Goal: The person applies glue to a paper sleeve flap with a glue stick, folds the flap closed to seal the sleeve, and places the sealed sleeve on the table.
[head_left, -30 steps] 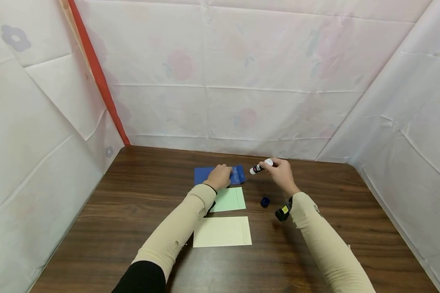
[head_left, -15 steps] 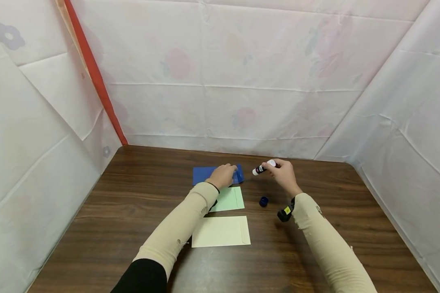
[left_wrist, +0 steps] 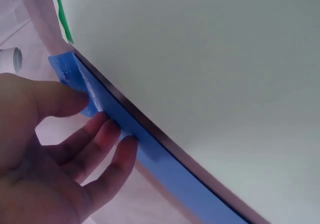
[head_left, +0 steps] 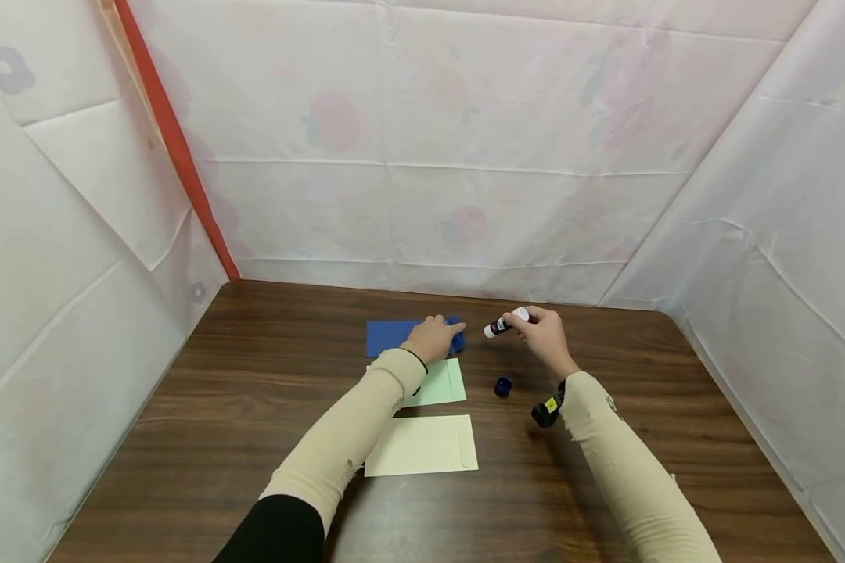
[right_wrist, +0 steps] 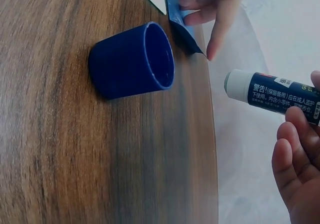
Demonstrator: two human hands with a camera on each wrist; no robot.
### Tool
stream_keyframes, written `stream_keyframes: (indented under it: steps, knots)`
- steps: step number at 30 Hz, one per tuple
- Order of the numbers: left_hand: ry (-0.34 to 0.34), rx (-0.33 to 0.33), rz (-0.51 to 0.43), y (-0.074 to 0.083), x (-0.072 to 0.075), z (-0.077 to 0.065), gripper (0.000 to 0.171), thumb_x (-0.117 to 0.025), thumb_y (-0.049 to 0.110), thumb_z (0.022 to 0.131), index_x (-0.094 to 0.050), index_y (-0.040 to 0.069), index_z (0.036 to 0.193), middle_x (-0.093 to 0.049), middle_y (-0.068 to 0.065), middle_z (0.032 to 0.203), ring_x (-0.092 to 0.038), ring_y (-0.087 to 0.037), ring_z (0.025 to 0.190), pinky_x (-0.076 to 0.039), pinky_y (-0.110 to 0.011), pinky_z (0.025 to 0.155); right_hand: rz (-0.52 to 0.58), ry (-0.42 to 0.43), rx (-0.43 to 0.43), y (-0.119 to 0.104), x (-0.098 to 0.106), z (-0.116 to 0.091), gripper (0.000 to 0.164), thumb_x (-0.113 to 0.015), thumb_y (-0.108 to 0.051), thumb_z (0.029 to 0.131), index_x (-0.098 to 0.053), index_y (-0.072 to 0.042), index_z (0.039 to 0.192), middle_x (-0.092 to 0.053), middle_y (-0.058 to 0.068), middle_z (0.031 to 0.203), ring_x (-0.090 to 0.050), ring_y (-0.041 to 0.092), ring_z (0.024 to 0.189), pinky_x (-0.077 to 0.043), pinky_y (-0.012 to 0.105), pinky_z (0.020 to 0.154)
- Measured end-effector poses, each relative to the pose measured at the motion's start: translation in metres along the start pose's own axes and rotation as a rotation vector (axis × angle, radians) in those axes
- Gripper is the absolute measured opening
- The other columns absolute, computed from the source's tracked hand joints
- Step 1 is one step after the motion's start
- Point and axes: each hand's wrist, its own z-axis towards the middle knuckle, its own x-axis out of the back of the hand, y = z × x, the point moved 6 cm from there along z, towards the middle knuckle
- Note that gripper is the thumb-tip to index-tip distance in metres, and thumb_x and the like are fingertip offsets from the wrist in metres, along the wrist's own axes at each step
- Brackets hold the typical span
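Observation:
My left hand rests on the blue envelope at the back of the table. Its index finger stretches out to the flap at the right end. In the left wrist view, the thumb lies over the glossy raised flap and the other fingertips touch the envelope. My right hand grips a glue stick, held tilted above the table to the right of the flap. The stick is uncapped, its white end pointing toward the envelope. Its dark blue cap lies on its side on the table.
A mint green envelope, partly under my left forearm, lies in front of the blue one. Nearer me is a cream envelope. White patterned sheets hang behind the brown wooden table and at both sides.
My left hand has slid slightly right over the blue envelope, and its index finger now extends to the flap. The right hand keeps holding the glue stick in nearly the same place.

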Motion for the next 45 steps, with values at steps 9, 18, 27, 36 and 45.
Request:
stream_keyframes:
  steps: [9, 18, 27, 36, 45]
  knots:
    - [0.007, -0.020, 0.064, 0.003, -0.004, 0.000, 0.051, -0.039, 0.008, 0.105, -0.037, 0.033, 0.150, -0.042, -0.016, 0.148, -0.049, -0.034, 0.127, -0.056, -0.042, 0.088, 0.004, 0.003, 0.006, 0.002, -0.002, 0.002, 0.036, -0.071, -0.036, 0.089, -0.071, -0.001, 0.095, -0.064, 0.003, 0.072, -0.066, 0.044, 0.081, -0.056, 0.053, 0.074]
    - [0.039, -0.032, 0.009, 0.001, -0.004, 0.005, 0.049, -0.049, 0.012, 0.102, -0.043, 0.026, 0.148, -0.046, -0.016, 0.145, -0.054, -0.033, 0.122, -0.054, -0.043, 0.093, -0.001, 0.013, -0.046, 0.005, -0.002, 0.002, 0.036, -0.071, -0.036, 0.089, -0.071, -0.002, 0.099, -0.066, 0.027, 0.091, -0.064, 0.022, 0.069, -0.057, 0.043, 0.070]
    - [0.012, -0.050, 0.044, 0.004, -0.004, 0.002, 0.049, -0.048, 0.009, 0.102, -0.044, 0.029, 0.147, -0.042, -0.016, 0.149, -0.055, -0.037, 0.120, -0.055, -0.043, 0.091, 0.017, 0.006, -0.034, 0.003, -0.005, 0.001, 0.039, -0.072, -0.039, 0.088, -0.071, -0.001, 0.097, -0.064, 0.003, 0.074, -0.065, 0.025, 0.071, -0.057, 0.045, 0.071]
    - [0.096, -0.043, -0.141, -0.006, 0.006, -0.001, 0.038, -0.056, 0.008, 0.098, -0.056, 0.009, 0.136, -0.051, -0.018, 0.137, -0.066, -0.022, 0.076, -0.051, -0.027, 0.063, 0.023, 0.008, -0.044, 0.009, -0.002, 0.001, 0.040, -0.072, -0.038, 0.088, -0.071, 0.001, 0.098, -0.063, -0.006, 0.070, -0.065, 0.019, 0.068, -0.058, 0.043, 0.071]
    - [0.105, -0.062, -0.174, -0.013, 0.006, -0.006, 0.031, -0.049, 0.007, 0.100, -0.062, 0.004, 0.128, -0.053, -0.018, 0.128, -0.056, -0.018, 0.073, -0.043, -0.026, 0.063, 0.042, 0.012, -0.036, 0.007, -0.006, -0.001, 0.036, -0.073, -0.035, 0.088, -0.071, 0.001, 0.094, -0.067, 0.023, 0.081, -0.067, 0.032, 0.071, -0.057, 0.038, 0.065]
